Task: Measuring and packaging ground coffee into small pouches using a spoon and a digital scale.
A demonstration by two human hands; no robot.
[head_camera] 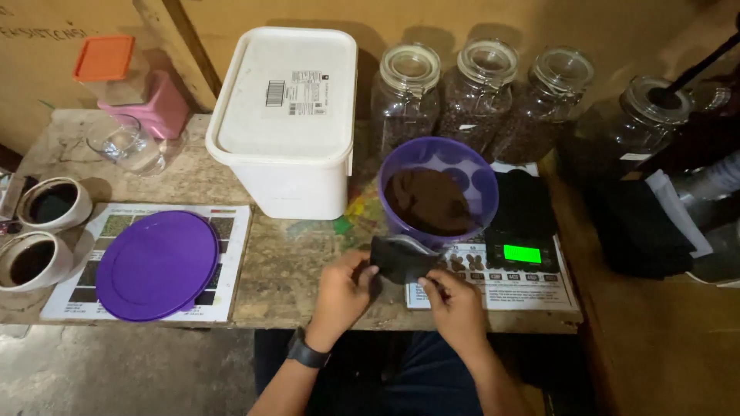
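Both hands meet at the near edge of the wooden table (293,262), sharing a small black pouch (401,258): the left hand (344,293) pinches its left corner with fingers closed on it, the right hand (455,304) grips its lower right edge the same way. The pouch's mouth gapes open, just in front of the purple tub (439,189), which holds a heap of brown ground coffee. The tub's purple lid (158,264) already lies off on a printed sheet to the left. A small scale (524,250) glows green beside the tub; nothing rests on it, so weighing looks undone.
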